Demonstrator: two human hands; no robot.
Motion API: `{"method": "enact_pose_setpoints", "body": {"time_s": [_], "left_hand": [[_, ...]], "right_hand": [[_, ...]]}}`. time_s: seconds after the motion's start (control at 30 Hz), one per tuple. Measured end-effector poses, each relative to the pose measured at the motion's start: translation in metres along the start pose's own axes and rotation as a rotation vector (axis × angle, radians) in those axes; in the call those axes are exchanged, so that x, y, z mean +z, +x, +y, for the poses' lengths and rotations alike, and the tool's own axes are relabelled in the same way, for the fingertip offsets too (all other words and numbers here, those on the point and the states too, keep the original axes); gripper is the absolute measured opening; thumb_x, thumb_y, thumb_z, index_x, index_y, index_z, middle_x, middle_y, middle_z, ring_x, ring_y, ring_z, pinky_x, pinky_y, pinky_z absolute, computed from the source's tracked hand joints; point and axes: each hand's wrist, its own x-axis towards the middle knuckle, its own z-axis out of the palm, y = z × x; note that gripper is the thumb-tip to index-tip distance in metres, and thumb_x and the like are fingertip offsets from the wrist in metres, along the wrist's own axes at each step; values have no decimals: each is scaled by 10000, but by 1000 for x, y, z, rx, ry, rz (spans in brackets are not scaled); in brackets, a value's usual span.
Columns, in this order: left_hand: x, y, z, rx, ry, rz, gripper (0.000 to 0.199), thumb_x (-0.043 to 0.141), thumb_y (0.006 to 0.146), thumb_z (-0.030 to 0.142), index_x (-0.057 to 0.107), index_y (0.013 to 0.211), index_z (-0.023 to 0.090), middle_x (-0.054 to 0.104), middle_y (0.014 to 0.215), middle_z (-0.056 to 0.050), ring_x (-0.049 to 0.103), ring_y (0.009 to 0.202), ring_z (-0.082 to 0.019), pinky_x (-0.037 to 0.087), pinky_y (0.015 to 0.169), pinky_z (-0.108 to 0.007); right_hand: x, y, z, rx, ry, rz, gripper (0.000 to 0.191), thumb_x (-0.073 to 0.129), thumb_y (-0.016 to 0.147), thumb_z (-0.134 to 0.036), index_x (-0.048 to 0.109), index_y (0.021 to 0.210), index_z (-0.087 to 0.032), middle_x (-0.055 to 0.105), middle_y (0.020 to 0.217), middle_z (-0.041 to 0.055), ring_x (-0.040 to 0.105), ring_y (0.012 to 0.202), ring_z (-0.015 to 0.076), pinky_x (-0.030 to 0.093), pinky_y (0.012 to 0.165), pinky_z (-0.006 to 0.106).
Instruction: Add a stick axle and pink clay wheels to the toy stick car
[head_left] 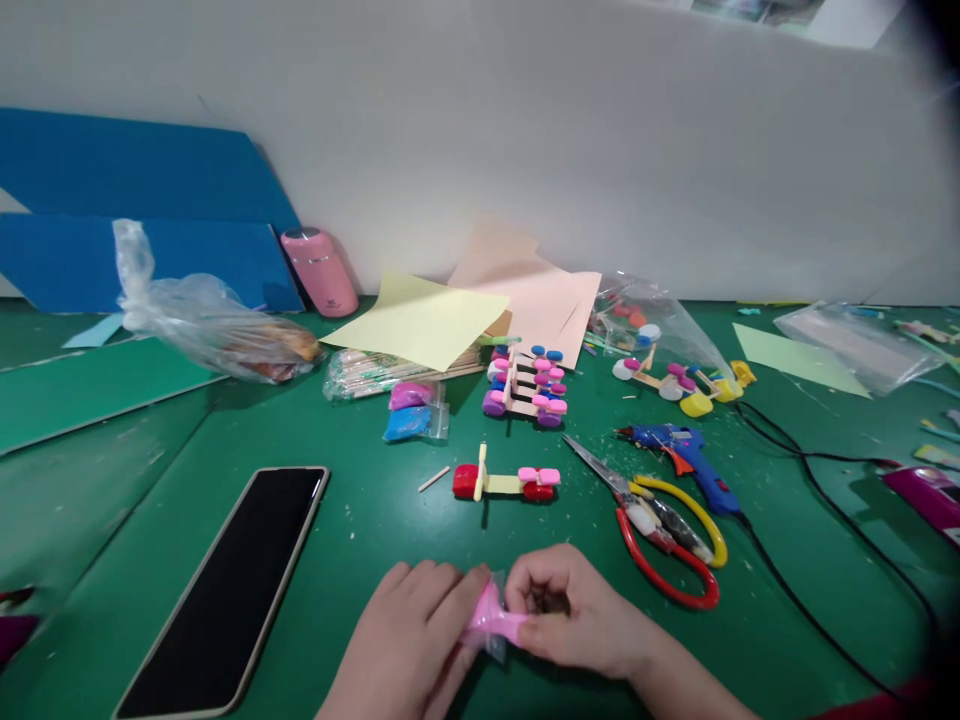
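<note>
My left hand (420,635) is closed round a small clear plastic bag (493,652) with soft pink clay (487,612) in it. Between the thumb and fingers of my right hand (574,612) is a stretched end of the pink clay, pulled out from the bag. Just beyond both hands stands a little scooter model (502,485) with red wheels, a wooden-stick deck and pink pieces at its right end. A short thin stick (433,479) lies to the left of it.
Scissors (652,530) and a blue glue gun (686,460) with a black cord lie right. Left is a phone (232,590). Behind are several more scooter models (525,385), bagged pink and blue clay (411,420), paper sheets (420,315) and a pink flask (321,272).
</note>
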Motion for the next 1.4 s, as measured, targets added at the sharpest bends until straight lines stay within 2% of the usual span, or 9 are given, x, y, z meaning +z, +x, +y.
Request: {"method": "enact_pose_setpoints", "body": {"time_s": [0.17,0.33,0.47,0.6,0.73,1.0,1.13,1.23,1.4], "left_hand": [[-5,-5,-18,-136,34,43,300,411,816,187,505,1101,203,620,834,-48,566,694,-184,430,594,-296],[-5,-16,-43,-310,24,153,314,479,795,290,537,1092,205,647,928,-58,603,818,-208,486,701,-320],[-9,-15,-39,-422,-180,126,306,513,776,271,554,1074,212,660,1009,-51,610,916,-206,496,780,-315],[-11,-7,-23,-466,-427,113,309,523,775,237,550,1081,219,651,1052,-49,607,950,-190,486,822,-298],[-10,-1,-13,-438,-512,109,301,537,759,219,560,1059,225,666,1010,-49,625,904,-187,506,777,-285],[-5,0,-8,-396,-421,82,242,541,744,217,561,985,191,643,860,-53,608,782,-176,504,687,-279],[-5,10,0,-328,-379,-20,195,445,719,109,563,865,162,585,705,-32,567,637,-156,471,558,-249],[-5,17,5,-343,-292,-76,127,423,749,137,540,716,174,559,641,-25,543,602,-159,433,522,-246],[-7,18,-3,-361,-167,-32,250,398,819,243,471,585,192,530,602,-14,502,557,-149,397,512,-246]], "right_hand": [[-11,5,1,-65,302,76,244,613,623,-344,442,576,-176,319,390,-99,245,383,44,232,427,192],[-15,7,-1,-80,393,160,201,597,711,-337,502,717,-160,424,567,-44,341,506,65,287,521,212],[-6,4,-4,-41,131,199,204,623,726,-283,602,867,-137,478,642,-19,404,572,74,315,548,204],[12,-1,-16,-97,-264,94,287,567,754,-217,591,1039,-188,481,664,-34,418,579,71,364,555,192],[23,-5,-24,-80,-589,2,427,534,729,-176,532,1148,-262,501,634,-55,421,534,64,331,441,136],[21,-5,-25,60,-713,-234,573,560,661,-161,437,1212,-261,505,586,-78,427,457,56,322,402,123],[22,-1,-24,57,-736,-295,326,566,664,-179,552,988,-207,529,592,-65,452,471,56,325,408,118],[27,3,-19,35,-810,-287,197,566,655,-183,571,851,-190,539,578,-58,461,459,59,322,412,128],[29,3,-20,-27,-874,-232,437,559,643,-184,540,1078,-222,543,569,-65,424,426,66,329,415,146]]}}
